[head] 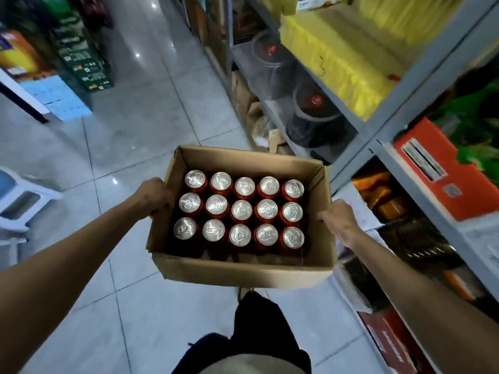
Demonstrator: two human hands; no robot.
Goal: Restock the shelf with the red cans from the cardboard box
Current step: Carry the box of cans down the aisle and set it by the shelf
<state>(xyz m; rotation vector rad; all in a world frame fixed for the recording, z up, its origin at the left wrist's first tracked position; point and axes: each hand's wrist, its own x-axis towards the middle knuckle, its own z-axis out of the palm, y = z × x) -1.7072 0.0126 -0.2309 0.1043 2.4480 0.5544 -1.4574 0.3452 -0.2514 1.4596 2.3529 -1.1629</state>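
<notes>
Here the left hand (pixel 154 195) and right hand (pixel 340 218) grip opposite side walls of the cardboard box (pixel 243 271) of red cans (pixel 240 210), the shelf (pixel 424 74) lying nearer the right.

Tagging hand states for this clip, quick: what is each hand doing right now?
Left hand: closed grip on the cardboard box, at its left wall.
Right hand: closed grip on the same box, at its right wall.

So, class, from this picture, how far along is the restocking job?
Done: none of the red cans shows on the shelf. In hand: the left hand and right hand carry the cardboard box beside it. Left: all fifteen cans, three rows of five, sit in the box, waiting to be shelved.
</notes>
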